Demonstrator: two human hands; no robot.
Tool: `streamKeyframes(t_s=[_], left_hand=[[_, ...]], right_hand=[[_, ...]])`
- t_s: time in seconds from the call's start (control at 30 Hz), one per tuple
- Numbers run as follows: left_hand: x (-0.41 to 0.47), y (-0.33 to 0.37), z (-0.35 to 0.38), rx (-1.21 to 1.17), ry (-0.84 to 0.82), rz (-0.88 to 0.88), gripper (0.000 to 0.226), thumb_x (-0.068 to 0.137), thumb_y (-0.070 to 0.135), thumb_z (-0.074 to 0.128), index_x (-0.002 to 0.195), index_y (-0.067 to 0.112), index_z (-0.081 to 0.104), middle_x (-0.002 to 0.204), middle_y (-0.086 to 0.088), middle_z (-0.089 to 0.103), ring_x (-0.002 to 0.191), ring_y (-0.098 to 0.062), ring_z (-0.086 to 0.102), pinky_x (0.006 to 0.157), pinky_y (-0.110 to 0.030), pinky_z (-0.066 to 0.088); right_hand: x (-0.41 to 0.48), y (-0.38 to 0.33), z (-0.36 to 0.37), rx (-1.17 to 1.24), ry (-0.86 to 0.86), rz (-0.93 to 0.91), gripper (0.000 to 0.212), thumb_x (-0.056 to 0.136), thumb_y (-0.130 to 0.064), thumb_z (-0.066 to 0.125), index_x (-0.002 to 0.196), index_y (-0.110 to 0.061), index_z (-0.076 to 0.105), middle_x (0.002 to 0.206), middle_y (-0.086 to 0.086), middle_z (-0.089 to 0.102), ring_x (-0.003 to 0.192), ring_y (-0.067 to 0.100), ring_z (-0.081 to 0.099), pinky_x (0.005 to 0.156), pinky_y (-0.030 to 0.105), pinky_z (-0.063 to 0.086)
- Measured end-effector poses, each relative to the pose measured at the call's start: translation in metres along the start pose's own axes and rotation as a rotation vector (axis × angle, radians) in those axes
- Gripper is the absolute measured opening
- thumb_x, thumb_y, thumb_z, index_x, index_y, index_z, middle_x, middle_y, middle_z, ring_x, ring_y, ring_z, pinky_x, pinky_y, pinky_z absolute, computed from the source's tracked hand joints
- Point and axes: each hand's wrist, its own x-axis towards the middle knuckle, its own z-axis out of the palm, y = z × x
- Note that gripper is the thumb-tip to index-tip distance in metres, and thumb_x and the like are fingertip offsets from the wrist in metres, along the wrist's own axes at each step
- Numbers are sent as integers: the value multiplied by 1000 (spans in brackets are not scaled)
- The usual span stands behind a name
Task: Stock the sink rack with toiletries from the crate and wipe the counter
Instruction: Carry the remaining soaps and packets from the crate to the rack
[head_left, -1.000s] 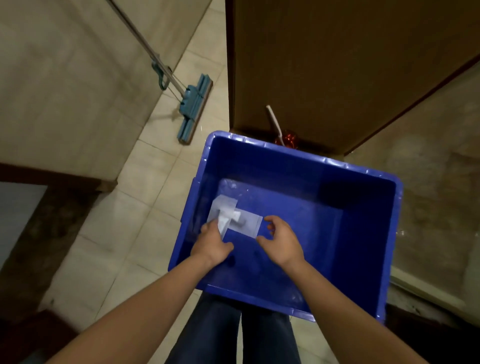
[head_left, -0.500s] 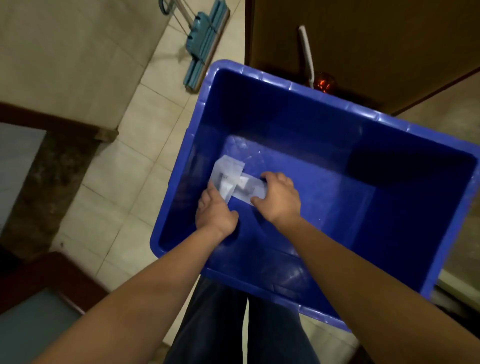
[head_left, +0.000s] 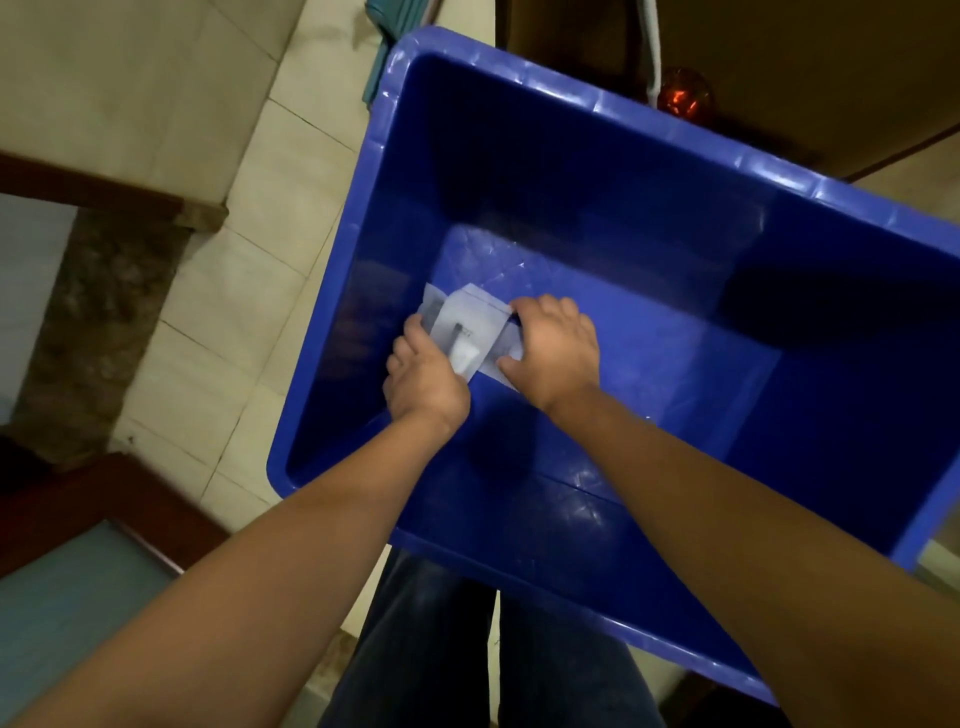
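Note:
A deep blue plastic crate stands on the floor in front of my legs. On its bottom lie thin white sachets, overlapping each other. My left hand is down in the crate and grips the left sachet at its near end. My right hand has its fingers curled over the right edge of the other sachet. Both hands touch the packets on the crate's floor. The rest of the crate's bottom shows only a sheet of clear film.
Pale floor tiles lie left of the crate. A teal mop head pokes out behind its far left corner. A brown door with a white-handled red brush stands behind it. A dark wooden threshold runs at left.
The view has dropped closer to the crate. Both hands have closed in on the sachets; the right hand, apart from them a second ago, now lies on them.

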Motion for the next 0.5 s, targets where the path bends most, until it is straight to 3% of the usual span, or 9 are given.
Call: streamKeyframes(t_s=[0.1, 0.17, 0.23, 0.33, 0.5], left_hand=[[-1, -1, 1, -10, 1, 4, 88, 85, 19, 68, 149, 18, 7, 144, -11, 38, 124, -31, 45, 98, -46, 42], [-2, -1, 1, -38, -17, -3, 86, 86, 19, 65, 148, 21, 5, 141, -11, 43, 115, -32, 53, 94, -49, 46], [-4, 2, -1, -76, -46, -15, 82, 87, 20, 62, 146, 26, 5, 140, -7, 45, 105, -34, 59, 88, -52, 50], [-11, 8, -5, -104, -81, 0, 73, 88, 23, 60, 142, 26, 10, 131, -5, 51, 94, -34, 61, 79, -47, 54], [-22, 19, -16, -81, -136, 64, 41, 91, 30, 57, 122, 14, 36, 121, -9, 57, 99, -33, 59, 72, -36, 45]], right_hand=[[1, 1, -1, 14, -72, 43, 20, 83, -23, 62, 103, -21, 61, 93, 0, 64, 98, 24, 53, 82, 31, 34], [-1, 4, -1, 33, -118, 84, 9, 87, -21, 55, 89, -19, 63, 91, 3, 64, 92, 26, 55, 71, 30, 35], [-4, 6, -2, 113, -140, 131, 12, 90, -21, 49, 82, -17, 58, 92, 4, 61, 83, 27, 54, 62, 29, 34], [-11, 9, -11, 349, -140, 210, 11, 87, -21, 50, 78, -19, 46, 75, 1, 54, 68, 23, 45, 54, 32, 32], [-26, 10, -32, 622, -128, 321, 25, 82, -13, 55, 69, -21, 35, 64, -4, 39, 61, 16, 34, 55, 31, 33]])
